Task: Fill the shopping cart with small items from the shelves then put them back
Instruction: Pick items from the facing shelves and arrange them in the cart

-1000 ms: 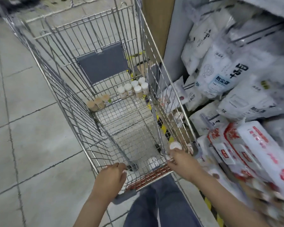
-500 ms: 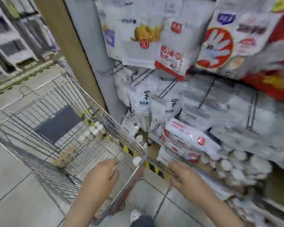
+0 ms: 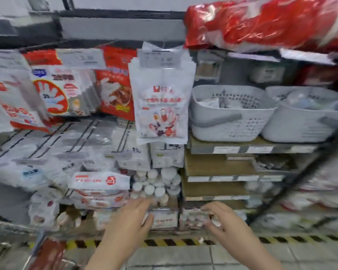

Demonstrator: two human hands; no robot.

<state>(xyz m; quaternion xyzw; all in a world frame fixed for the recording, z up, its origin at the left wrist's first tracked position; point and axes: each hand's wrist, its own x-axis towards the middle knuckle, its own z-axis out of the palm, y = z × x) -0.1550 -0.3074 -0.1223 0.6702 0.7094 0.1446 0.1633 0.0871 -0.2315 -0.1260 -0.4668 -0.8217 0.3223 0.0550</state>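
Note:
Both hands reach toward the lowest shelf in front of me. My left hand point(image 3: 132, 217) is stretched out with loose fingers just below a stack of small white-capped bottles point(image 3: 156, 184). My right hand point(image 3: 220, 217) reaches in beside it, fingers bent near small packed items point(image 3: 191, 217) on the bottom shelf; blur hides whether it holds anything. Only the cart's red handle corner point(image 3: 51, 252) shows, at the lower left.
Glove packets point(image 3: 160, 100) hang above the bottles. Two grey plastic baskets point(image 3: 230, 125) sit on a wooden shelf to the right. White bagged goods point(image 3: 47, 152) fill the left shelves. A yellow-black striped strip point(image 3: 174, 241) edges the tiled floor.
My view has swung right from the cart to the shelves. Both hands have left the cart handle and moved forward to the bottom shelf.

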